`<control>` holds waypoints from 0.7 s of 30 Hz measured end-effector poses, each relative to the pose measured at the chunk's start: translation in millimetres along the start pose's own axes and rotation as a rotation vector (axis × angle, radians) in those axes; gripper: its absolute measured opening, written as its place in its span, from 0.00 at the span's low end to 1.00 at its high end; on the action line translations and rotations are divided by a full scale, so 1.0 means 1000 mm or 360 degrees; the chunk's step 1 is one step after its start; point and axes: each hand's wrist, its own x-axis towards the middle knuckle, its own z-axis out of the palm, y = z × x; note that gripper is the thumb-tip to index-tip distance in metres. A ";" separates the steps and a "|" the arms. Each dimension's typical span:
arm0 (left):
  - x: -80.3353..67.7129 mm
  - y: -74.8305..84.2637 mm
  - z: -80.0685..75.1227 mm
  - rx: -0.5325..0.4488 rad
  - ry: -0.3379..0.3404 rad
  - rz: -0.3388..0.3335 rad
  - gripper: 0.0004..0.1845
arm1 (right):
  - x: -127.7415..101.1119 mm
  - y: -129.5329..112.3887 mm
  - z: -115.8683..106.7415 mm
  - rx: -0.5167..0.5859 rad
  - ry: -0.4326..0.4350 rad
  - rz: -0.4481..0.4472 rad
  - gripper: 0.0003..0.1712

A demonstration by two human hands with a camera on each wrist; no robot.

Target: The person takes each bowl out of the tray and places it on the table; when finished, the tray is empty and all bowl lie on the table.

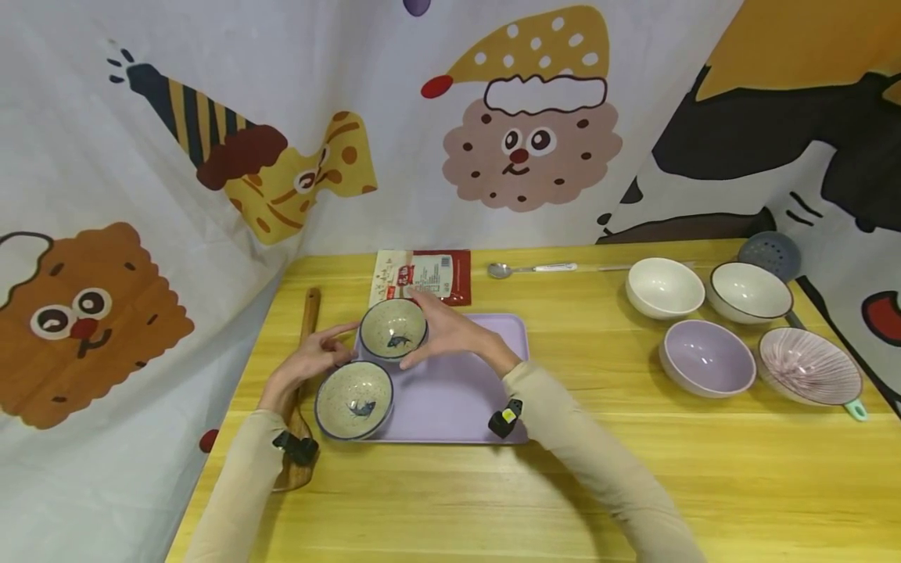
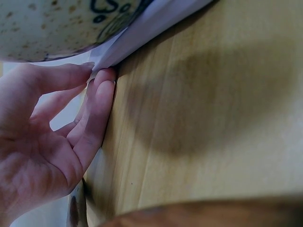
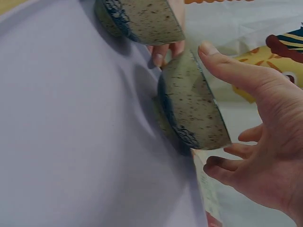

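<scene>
Here, the right hand cups the far speckled bowl, thumb on the rim and fingers spread around its wall; the bowl sits on the lilac tray at its 11 o'clock corner. The left hand lies relaxed, fingers straight, fingertips at the tray's left edge between both bowls. The near speckled bowl sits at the tray's 8 o'clock corner.

Only the right wrist view shows the thumb on the rim. Only the left wrist view shows the fingertips touching the tray edge.

On the desk, four bowls stand at 3 o'clock, well apart. A red packet lies at 12 o'clock, partly hidden by the far bowl.
</scene>
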 end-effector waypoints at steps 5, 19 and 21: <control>0.001 -0.002 0.000 0.0006 0.0010 0.0024 0.37 | 0.005 0.001 0.008 -0.0009 -0.0024 0.0015 0.82; 0.003 -0.004 0.001 -0.0022 0.0017 0.0033 0.36 | 0.009 0.006 0.021 -0.0040 0.0135 0.0012 0.78; 0.003 -0.004 0.001 -0.0033 0.0012 0.0021 0.36 | 0.008 0.007 0.023 -0.0032 0.0189 -0.0004 0.77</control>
